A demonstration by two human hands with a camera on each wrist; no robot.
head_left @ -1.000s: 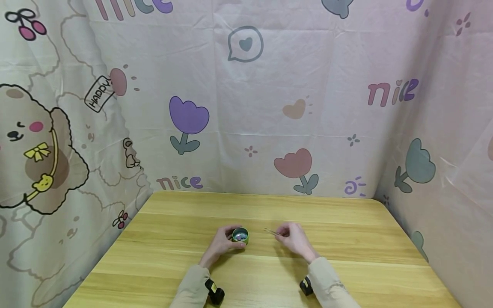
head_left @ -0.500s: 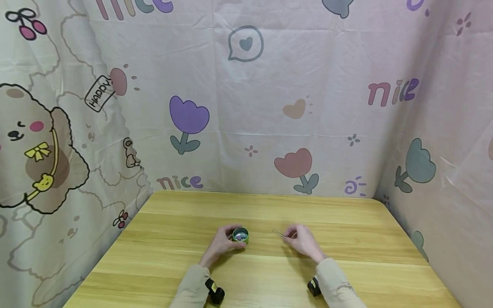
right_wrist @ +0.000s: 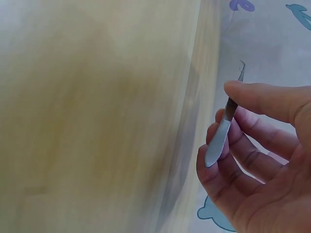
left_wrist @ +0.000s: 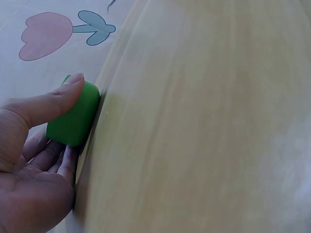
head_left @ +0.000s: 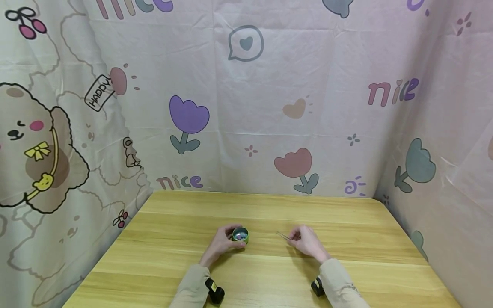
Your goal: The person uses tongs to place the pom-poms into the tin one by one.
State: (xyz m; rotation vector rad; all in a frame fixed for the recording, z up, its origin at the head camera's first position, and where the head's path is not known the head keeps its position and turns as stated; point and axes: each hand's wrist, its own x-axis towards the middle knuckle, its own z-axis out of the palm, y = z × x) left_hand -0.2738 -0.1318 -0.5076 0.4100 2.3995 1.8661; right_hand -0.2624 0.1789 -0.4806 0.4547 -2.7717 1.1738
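Observation:
My left hand [head_left: 222, 242] holds a small round green tin [head_left: 247, 241] on the table, thumb on its near side and fingers round the far side. Its open top faces up, and a few small purplish and pale pieces [head_left: 240, 237] lie inside, too small to name. In the left wrist view the thumb presses on the bright green tin [left_wrist: 80, 119]. To the right, my right hand [head_left: 308, 242] pinches a pair of metal tweezers [head_left: 283, 235] whose tips point left towards the tin. The right wrist view shows the tweezers [right_wrist: 219, 141] with a fine bent tip; nothing shows at that tip.
The wood-grain table [head_left: 173, 265] spreads under both hands. A printed cloth [head_left: 250, 98] hangs behind it and along both sides. A black wrist camera [head_left: 215, 293] is strapped at the left sleeve, and another black camera [head_left: 317, 287] at the right.
My right hand has moved to the right with the tweezers, away from the tin. The left hand and the green tin have stayed in place.

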